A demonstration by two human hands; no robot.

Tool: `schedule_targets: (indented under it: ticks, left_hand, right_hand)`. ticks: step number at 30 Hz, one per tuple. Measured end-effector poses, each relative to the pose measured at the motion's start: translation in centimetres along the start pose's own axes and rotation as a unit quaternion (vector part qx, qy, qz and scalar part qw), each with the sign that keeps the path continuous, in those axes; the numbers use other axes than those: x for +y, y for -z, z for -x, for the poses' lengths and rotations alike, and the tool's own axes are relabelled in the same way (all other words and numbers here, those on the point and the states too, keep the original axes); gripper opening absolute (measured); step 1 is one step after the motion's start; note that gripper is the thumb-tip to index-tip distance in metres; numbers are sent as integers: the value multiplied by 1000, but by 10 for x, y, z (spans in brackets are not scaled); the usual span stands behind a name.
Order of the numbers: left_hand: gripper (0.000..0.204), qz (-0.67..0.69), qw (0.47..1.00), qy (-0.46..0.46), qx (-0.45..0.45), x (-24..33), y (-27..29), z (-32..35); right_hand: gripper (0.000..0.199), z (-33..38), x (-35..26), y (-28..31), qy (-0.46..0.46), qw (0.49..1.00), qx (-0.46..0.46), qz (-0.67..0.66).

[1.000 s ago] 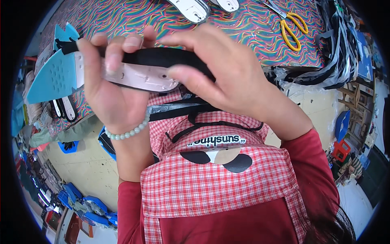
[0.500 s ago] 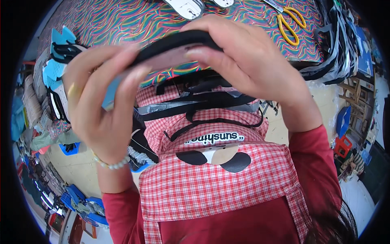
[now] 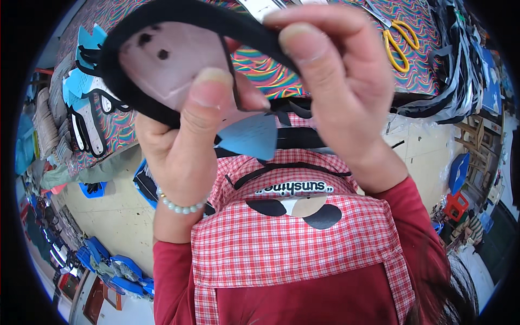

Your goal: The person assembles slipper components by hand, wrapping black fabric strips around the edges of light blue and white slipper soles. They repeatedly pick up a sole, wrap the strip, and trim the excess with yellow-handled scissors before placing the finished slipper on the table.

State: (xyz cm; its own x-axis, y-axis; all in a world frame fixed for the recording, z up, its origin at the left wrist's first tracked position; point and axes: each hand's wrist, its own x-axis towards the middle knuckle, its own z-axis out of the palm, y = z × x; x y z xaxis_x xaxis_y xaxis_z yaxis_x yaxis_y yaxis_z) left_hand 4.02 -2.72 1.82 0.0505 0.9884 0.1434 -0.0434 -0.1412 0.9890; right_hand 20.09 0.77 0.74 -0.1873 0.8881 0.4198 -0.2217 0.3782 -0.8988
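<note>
Shoe-upper piece (image 3: 179,70), pale pink with black edging, now sits raised close to the camera, turned flat-side up since a moment ago. Left hand (image 3: 184,146) pinches its lower edge; right hand (image 3: 336,92) grips the black binding (image 3: 238,27) above.

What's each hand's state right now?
Left hand: shut on the pale pink shoe piece with black edging.
Right hand: shut on its black edging.

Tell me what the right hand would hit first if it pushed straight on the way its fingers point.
Probably the left hand: the right hand points left along the black-edged pink piece that both pinch. Depth is unclear, so it might slide along the black edging first.
</note>
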Motion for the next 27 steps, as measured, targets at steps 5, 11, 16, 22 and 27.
schedule_targets:
  ticks: [5, 11, 16, 22, 27]
  left_hand:
    - [57, 29, 996, -47, 73, -17, -10, -16]
    - [52, 81, 993, 46, 66, -14, 1, -19]
    - [49, 240, 970, 33, 26, -24, 5, -18]
    - [58, 135, 986, 53, 78, -11, -5, -19]
    - [40, 60, 996, 60, 40, -11, -16, 6]
  right_hand:
    - [12, 1, 24, -10, 75, 990, -21, 119]
    - [14, 3, 27, -3, 113, 974, -29, 194]
    - [15, 17, 16, 6, 46, 942, -104, 315]
    - [19, 23, 6, 2, 57, 921, -99, 371]
    - [16, 35, 8, 2, -49, 988, -26, 145]
